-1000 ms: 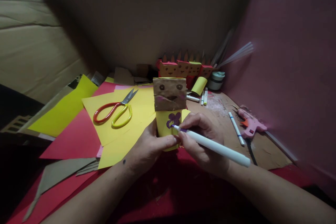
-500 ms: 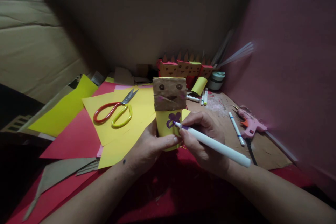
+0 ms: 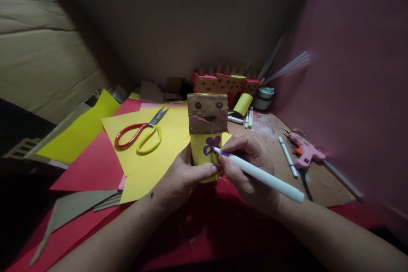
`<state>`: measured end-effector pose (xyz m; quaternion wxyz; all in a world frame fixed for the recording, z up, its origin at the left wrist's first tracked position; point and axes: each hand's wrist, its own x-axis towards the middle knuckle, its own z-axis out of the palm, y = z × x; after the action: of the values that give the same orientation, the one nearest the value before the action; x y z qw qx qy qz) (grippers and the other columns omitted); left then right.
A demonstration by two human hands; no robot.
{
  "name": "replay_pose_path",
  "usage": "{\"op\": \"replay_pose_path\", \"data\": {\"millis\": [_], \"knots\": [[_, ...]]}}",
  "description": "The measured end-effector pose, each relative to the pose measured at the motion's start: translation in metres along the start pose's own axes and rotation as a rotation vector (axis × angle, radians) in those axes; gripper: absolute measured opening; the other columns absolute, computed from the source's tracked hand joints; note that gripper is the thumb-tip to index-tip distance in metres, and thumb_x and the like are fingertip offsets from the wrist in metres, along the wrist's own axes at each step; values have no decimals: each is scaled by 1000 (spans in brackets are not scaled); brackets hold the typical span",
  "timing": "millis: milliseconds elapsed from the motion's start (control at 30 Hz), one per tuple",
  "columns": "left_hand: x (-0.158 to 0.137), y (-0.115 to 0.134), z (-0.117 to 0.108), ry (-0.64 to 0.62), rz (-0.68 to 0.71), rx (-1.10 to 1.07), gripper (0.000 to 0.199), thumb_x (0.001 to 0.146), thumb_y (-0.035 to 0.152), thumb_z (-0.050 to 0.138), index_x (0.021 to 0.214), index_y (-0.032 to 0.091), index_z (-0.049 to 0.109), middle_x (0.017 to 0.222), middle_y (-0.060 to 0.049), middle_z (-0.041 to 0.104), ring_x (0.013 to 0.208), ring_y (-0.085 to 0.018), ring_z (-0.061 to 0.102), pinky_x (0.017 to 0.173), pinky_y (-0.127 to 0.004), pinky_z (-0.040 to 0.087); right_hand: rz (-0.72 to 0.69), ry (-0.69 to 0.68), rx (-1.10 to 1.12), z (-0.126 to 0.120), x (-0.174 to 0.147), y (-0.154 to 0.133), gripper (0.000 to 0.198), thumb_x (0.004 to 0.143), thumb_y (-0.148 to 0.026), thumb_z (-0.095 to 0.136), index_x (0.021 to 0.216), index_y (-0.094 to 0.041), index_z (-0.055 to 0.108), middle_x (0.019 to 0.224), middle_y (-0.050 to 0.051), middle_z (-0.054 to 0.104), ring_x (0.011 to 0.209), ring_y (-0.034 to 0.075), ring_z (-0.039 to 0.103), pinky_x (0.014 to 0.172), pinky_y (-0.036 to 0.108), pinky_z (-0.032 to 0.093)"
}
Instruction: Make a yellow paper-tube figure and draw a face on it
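My left hand (image 3: 188, 174) is wrapped round the yellow paper body of a paper puppet (image 3: 208, 121), thumb across its front. The puppet stands upright, with a brown cardboard face bearing drawn eyes, a mouth and pinkish cheeks. A purple flower (image 3: 213, 144) is drawn on the yellow body. My right hand (image 3: 250, 174) pinches a white marker (image 3: 264, 178) with a purple band, its tip touching the flower near the middle. Part of the puppet's lower body is hidden behind my left thumb and fingers.
Scissors (image 3: 143, 134) lie on yellow paper (image 3: 146, 178) at the left, beside red sheets (image 3: 92, 165). Several similar puppets (image 3: 223, 83) stand at the back near a yellow paper roll (image 3: 242, 104). A pink glue gun (image 3: 307, 148) and another marker (image 3: 287, 157) rest on cardboard at the right.
The marker tip has moved very slightly on the flower, whose lower petals look a little more filled with purple. The whole view has shifted slightly; both grips stay the same.
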<state>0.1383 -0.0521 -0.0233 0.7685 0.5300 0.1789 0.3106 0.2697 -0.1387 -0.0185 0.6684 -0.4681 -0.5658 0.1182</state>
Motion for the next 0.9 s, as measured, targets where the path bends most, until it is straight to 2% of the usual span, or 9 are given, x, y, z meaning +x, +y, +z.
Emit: {"op": "replay_pose_path", "data": {"millis": [167,367,533,900], "knots": [[-1,1,0,25,-33,8,41,68,24,91,104,17,73,96,-7,75,89,-24,69,77,-32,57,-17,-48,-4,-1,1,-2,13,85,-16,67,90,-25,59,75,-5,58,59,9,51,53,23,44],[-2,2,2,24,-42,10,48,68,26,92,111,19,72,91,-3,73,83,-19,68,74,-27,56,-22,-79,38,-1,1,-1,13,85,-15,66,90,-24,59,77,-4,57,59,9,51,53,23,43],[-2,4,3,35,-70,41,51,68,26,92,113,18,71,95,-5,75,89,-23,69,79,-31,57,-27,-85,25,-1,1,-3,13,84,-14,67,89,-23,59,76,-4,58,60,10,52,52,24,44],[-2,4,2,45,-58,58,44,67,25,91,106,17,72,94,-6,74,87,-24,69,77,-33,56,-15,-83,27,-1,0,0,14,85,-16,69,90,-25,60,78,-3,59,62,11,53,54,25,45]]}}
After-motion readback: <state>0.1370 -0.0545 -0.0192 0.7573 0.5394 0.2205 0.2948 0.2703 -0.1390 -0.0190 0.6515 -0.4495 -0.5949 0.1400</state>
